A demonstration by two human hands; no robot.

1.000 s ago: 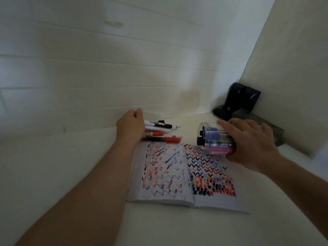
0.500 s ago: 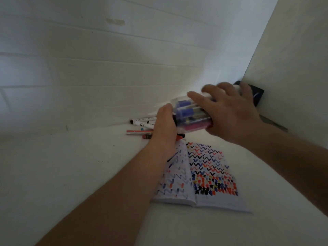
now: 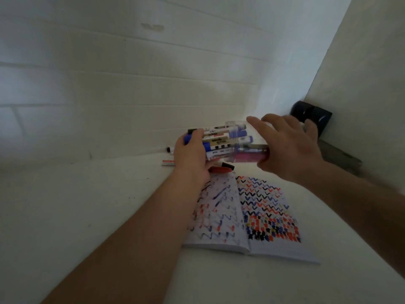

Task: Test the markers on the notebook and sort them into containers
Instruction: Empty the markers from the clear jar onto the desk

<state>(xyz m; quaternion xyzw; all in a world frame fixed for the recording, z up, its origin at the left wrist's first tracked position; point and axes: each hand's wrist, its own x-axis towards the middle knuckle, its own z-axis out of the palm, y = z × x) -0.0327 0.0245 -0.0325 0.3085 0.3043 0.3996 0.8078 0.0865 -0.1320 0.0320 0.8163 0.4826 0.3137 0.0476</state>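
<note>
My right hand (image 3: 287, 148) holds a clear plastic container (image 3: 245, 148) tipped on its side above the table, past the notebook's far edge. A bundle of markers (image 3: 221, 140) with blue and black caps sticks out of its mouth to the left. My left hand (image 3: 192, 154) grips the free ends of that bundle. The open notebook (image 3: 247, 213) lies flat below, both pages covered with red, blue and black test marks. A red marker (image 3: 220, 170) lies at its top edge, partly under my left hand.
Loose markers (image 3: 168, 162) lie on the white table by the tiled wall, left of my left hand. A black object (image 3: 311, 116) stands in the far right corner, with a grey flat box (image 3: 337, 156) in front of it.
My right hand lifted the container off the table and tipped it sideways. My left hand left the loose markers, came to the container's mouth and took hold of the markers sliding out.
</note>
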